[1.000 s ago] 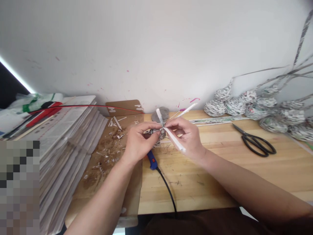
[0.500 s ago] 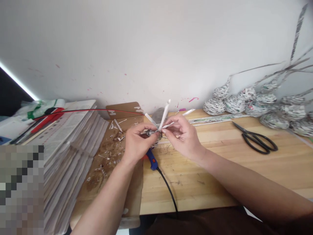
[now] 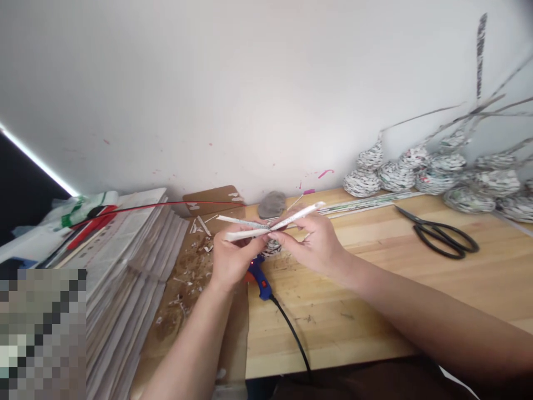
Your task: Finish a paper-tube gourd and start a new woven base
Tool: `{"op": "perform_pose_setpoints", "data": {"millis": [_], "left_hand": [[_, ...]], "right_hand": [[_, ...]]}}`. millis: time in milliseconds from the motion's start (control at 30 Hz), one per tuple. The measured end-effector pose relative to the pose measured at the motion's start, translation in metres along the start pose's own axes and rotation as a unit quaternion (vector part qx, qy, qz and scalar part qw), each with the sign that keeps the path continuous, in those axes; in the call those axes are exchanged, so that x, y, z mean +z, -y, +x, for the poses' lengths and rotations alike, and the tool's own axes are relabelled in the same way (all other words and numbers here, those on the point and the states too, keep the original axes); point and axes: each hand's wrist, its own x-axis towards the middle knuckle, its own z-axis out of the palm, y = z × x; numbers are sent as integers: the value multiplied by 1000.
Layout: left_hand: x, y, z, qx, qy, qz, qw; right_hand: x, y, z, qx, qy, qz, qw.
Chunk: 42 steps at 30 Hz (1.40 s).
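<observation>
A small woven newspaper piece (image 3: 272, 248) is partly hidden between my two hands. White rolled-paper tubes stick out from its top: one tube (image 3: 300, 214) slants up to the right over my right fingers, and another tube (image 3: 245, 234) lies across my left fingers. My left hand (image 3: 235, 256) is closed around the piece, thumb pressed near where the tubes meet. Opposite it, my right hand (image 3: 318, 244) pinches at the same meeting point, thumb and fingers closed on a tube. Just below the piece lies a blue glue gun (image 3: 262, 283) with a black cord.
Black-handled scissors (image 3: 445, 236) lie on the wooden table (image 3: 333, 333) at the right. Several woven newspaper gourds (image 3: 362, 182) stand behind them along the wall. Tall stacked newspapers (image 3: 141, 266) fill the left. Paper scraps litter a stained cardboard sheet (image 3: 187, 311); a grey lump (image 3: 271, 204) sits behind my hands.
The tubes that stood upright now lie lower, folded out to the left and right over my hands. Both hands stay at the woven piece. The view has shifted slightly.
</observation>
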Motion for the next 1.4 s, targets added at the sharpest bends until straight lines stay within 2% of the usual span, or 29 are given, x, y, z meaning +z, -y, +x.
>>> {"op": "perform_pose_setpoints", "data": {"millis": [200, 433, 567, 700, 833, 933, 1000, 1133, 1267, 1400], "left_hand": [[2, 2, 0, 49, 4, 46, 998], [10, 2, -2, -11, -12, 7, 1000], [8, 3, -1, 5, -5, 0, 1000], [3, 0, 0, 113, 2, 49, 992], [1, -10, -1, 261, 1, 127, 957], [2, -12, -3, 311, 5, 143, 939], [3, -11, -6, 308, 15, 130, 942], [8, -6, -13, 263, 16, 67, 962], [15, -5, -16, 222, 31, 62, 973], [19, -2, -15, 150, 78, 35, 985]], "right_hand": [[1, 2, -2, -30, -22, -46, 998], [3, -3, -7, -87, -27, -116, 989], [1, -4, -4, -52, -13, -74, 996], [-4, 4, 1, -27, 4, -18, 999], [-9, 14, 3, -79, 2, -7, 997], [-11, 19, 1, -113, -9, 6, 994], [-12, 20, -1, -122, -15, 14, 992], [-15, 18, -5, -134, -12, 13, 991], [-17, 13, -7, -154, -17, -6, 988], [-20, 7, -7, -104, -34, -14, 994]]}}
